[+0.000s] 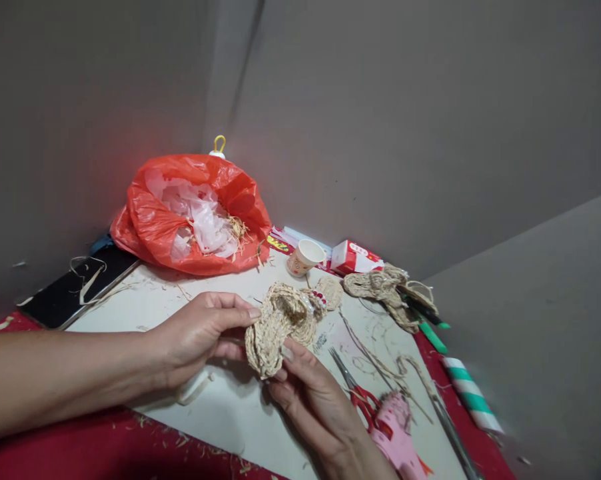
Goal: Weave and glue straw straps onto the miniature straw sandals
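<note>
Between my hands is a small woven straw slipper, raised over the white board. My left hand pinches its left edge between thumb and fingers. From the lower right my right hand grips its lower edge, thumb on top. Just behind it, another braided straw piece with red and clear beads shows in part; whether the two touch I cannot tell. Red-handled scissors lie beside my right hand, close to a pink object whose kind is unclear.
A red plastic bag with straw scraps stands at the back left, by a black phone-like slab. A paper cup and red-and-white box stand behind. More straw slippers, straw cords and a green-striped roll lie right.
</note>
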`<action>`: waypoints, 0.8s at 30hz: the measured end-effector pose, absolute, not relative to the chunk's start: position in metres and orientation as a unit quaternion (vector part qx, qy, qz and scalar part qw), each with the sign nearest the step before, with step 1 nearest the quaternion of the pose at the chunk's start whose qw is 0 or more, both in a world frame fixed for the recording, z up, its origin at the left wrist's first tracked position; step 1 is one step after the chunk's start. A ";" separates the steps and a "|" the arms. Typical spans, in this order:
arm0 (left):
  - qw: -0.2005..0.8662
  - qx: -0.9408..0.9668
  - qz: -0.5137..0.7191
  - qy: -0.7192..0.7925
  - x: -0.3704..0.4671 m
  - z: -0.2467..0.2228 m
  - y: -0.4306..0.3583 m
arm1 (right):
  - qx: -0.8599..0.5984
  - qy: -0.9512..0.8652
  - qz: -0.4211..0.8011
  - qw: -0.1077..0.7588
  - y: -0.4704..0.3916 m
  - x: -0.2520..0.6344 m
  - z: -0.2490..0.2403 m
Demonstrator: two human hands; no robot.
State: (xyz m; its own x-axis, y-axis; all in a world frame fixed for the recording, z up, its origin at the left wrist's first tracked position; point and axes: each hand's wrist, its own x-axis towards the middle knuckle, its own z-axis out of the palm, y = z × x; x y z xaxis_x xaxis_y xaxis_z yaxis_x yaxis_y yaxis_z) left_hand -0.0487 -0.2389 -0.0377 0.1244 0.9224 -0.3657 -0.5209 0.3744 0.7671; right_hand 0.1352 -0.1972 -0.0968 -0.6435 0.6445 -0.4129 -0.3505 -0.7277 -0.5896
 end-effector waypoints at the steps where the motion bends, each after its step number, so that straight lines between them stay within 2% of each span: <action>1: 0.715 0.240 0.503 0.421 -0.050 -0.037 -0.239 | -0.310 -0.234 0.877 0.283 -0.197 0.135 -0.097; 14: 0.755 0.269 0.443 0.401 -0.053 -0.032 -0.240 | -0.230 -0.313 0.890 0.240 -0.196 0.134 -0.095; 24: 0.702 0.290 0.482 0.437 -0.048 -0.035 -0.241 | -0.226 -0.303 0.886 0.269 -0.192 0.133 -0.095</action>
